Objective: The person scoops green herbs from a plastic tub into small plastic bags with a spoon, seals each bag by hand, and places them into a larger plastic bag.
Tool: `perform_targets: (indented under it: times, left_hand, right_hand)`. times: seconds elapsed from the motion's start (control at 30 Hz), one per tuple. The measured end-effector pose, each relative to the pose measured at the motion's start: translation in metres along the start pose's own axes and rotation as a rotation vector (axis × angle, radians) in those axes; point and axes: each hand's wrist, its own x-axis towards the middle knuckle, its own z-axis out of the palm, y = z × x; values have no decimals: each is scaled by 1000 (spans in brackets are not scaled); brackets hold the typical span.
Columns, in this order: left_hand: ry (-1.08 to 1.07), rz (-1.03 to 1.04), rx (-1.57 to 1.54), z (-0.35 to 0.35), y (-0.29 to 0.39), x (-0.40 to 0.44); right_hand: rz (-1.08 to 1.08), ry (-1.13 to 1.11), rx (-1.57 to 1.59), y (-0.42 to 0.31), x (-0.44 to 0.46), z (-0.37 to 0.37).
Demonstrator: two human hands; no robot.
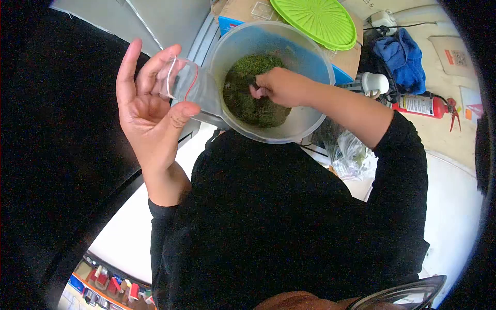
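My left hand [147,113] is raised beside the tub's left rim, closed on a small clear zip bag [200,87] with a red line near its mouth. The bag hangs tilted to the right, its mouth spread between thumb and fingers. Inside the round translucent plastic tub [310,111] lies a mound of dried green crumbled herb [256,113]. Reaching over the right rim, my right hand [276,87] is closed just above the herb. A small dark piece shows at its fingertips; what it belongs to is hidden.
Behind the tub, a bright green lid [315,20] rests on a cardboard box [240,10]. Off to the right are a blue cloth [400,59], a red fire extinguisher [421,105] and a white plug [383,20]. Crumpled clear plastic [354,157] lies below the tub's right side.
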Motion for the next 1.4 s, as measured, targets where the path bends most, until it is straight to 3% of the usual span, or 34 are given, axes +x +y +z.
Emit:
perform_targets:
  times: [0.13, 0.23, 0.37, 0.57, 0.67, 0.83, 0.97, 1.1, 1.23, 1.33, 1.4]
  left_hand:
    - [-17, 16, 9, 1, -4, 1]
    - [-33, 10, 21, 4, -3, 2]
    - [-48, -2, 18, 10, -4, 2]
    - [-64, -21, 63, 10, -5, 1]
    - [-44, 12, 195, 9, -11, 2]
    - [-88, 120, 515, 22, -34, 4]
    - [-230, 54, 840, 48, -28, 0]
    - [-345, 135, 961, 63, -38, -4]
    - [-353, 145, 1007, 68, -48, -7]
    - [-344, 84, 1009, 71, -48, -7]
    - [-331, 34, 989, 71, -48, -7]
  right_hand:
    - [181, 224, 263, 4, -10, -7]
    - [374, 329, 640, 18, -9, -9]
    - [571, 343, 709, 5, -15, -24]
    - [638, 431, 915, 4, -19, -34]
    - [578, 556, 1016, -15, -33, -47]
    - [164, 976, 1042, -33, -66, -62]
    - [-238, 1208, 933, -56, -87, -62]
    - [-352, 1335, 370, -73, -90, -41]
    - [-776, 1187, 105, -73, -83, -20]
    - [-658, 920, -237, -77, -100, -17]
    - [-641, 939, -267, -75, -101, -16]
